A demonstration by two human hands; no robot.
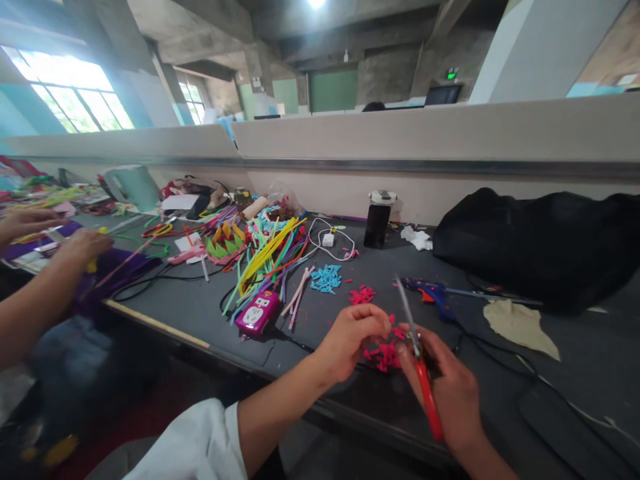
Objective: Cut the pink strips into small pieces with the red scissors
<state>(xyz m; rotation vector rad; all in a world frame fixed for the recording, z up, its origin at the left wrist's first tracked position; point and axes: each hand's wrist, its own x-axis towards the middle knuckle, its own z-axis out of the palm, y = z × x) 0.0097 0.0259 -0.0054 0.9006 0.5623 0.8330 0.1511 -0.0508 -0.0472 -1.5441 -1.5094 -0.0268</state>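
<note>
My right hand (445, 383) is wrapped around red-handled scissors (426, 393), whose blades point up and away from me. Close beside it, my left hand (353, 337) is closed in a pinch, and what its fingertips hold is too small to make out. Under and between the hands lies a pile of short pinkish-red pieces (387, 358) near the table's front edge. A smaller cluster of red pieces (361, 295) sits just behind my left hand. Farther back is a heap of short blue pieces (326, 279).
Left of my hands are a purple power socket (257, 313) and a bundle of colored pipe cleaners (270, 253). A blue glue gun (440, 300), its cable, and a black bag (540, 247) lie right. A bottle (377, 223) stands behind. Another person's hands (83, 247) work at far left.
</note>
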